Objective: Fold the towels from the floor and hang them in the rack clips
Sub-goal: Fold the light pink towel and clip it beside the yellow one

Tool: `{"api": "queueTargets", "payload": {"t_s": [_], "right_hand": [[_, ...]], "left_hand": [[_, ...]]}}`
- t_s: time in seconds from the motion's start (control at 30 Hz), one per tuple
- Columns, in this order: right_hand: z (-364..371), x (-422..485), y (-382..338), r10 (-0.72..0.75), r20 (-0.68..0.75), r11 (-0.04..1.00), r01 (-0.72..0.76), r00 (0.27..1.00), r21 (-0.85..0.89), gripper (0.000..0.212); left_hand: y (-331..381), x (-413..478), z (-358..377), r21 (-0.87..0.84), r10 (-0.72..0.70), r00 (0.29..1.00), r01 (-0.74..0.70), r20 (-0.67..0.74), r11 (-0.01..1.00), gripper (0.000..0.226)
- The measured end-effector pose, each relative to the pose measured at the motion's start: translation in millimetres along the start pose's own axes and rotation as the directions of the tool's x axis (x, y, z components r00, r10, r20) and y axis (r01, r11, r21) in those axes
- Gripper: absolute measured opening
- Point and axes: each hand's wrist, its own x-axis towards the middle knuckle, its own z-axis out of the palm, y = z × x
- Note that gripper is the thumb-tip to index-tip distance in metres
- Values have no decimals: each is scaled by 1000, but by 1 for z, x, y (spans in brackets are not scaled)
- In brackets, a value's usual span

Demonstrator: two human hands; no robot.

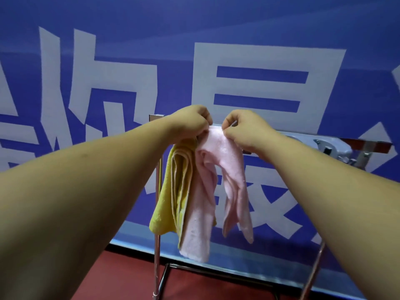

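Head view shows both hands raised to the top bar of the tall chrome metal rack (337, 138), working on the upper edge of the soft pink terry towel (218, 180). The left hand (190, 122) has its fingers curled tight at the towel's top left corner, and the right hand (244, 131) pinches the same edge between thumb and fingertips just beside it. Whether a clip already bites the cloth cannot be told, since the hands cover that spot. The step in hand looks like seating this towel in a clip, and doing it well probably means gathering all the layers into one flat, even bunch. One hand should open the clip while the other feeds the full thickness deep into it, and the weight should be let go only after the clip has shut. The shiny metal clips (324, 146) further right on the bar hold nothing. The pink towel hangs from the bar in loose, uneven folds, split into two drooping tails, so its fold looks slack and may want squaring. Touching its left side, the folded mustard-yellow terry towel (173, 191) hangs in neat stacked layers, above the dark red floor (129, 278) and before the blue banner with large white characters (259, 61).
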Motion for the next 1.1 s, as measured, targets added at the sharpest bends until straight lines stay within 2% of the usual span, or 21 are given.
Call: {"api": "queueTargets", "payload": {"t_s": [0.13, 0.23, 0.33, 0.43, 0.53, 0.6, 0.67, 0.77, 0.9, 1.1], "right_hand": [[15, 12, 6, 12, -12, 978, -14, 1000, -207, 21], [25, 8, 13, -20, -1, 890, 18, 1000, -455, 26], [32, 0, 15, -125, 7, 787, 103, 992, -608, 30], [31, -12, 10, -234, 23, 805, 206, 972, -556, 32], [30, -26, 5, -199, 151, 804, 250, 968, -539, 38], [30, -33, 4, -151, 218, 812, 247, 964, -529, 46], [33, -37, 4, -142, 223, 822, 240, 964, -516, 51], [41, -36, 8, -139, 179, 819, 215, 974, -532, 58], [55, -27, 12, -154, 55, 816, 159, 986, -555, 58], [60, -23, 10, -159, -38, 763, 99, 987, -639, 33]], "left_hand": [[-7, 11, 13, 124, 25, 1000, -23, -16, 992, 21], [-14, 15, 22, 305, 61, 997, -44, -47, 951, 11], [-20, 8, 22, 369, 154, 979, -94, -137, 925, 11], [-25, -15, 19, 419, 296, 949, -227, -106, 879, 26], [-34, -44, 24, 537, 417, 909, -363, 22, 762, 31], [-37, -53, 32, 606, 430, 903, -356, 26, 711, 31], [-38, -54, 44, 629, 426, 904, -314, -31, 712, 25], [-33, -48, 50, 648, 442, 893, -287, -87, 706, 13], [-21, -36, 34, 693, 490, 868, -304, -81, 653, 10], [-30, -31, 28, 675, 522, 853, -373, -21, 637, 22]]}}
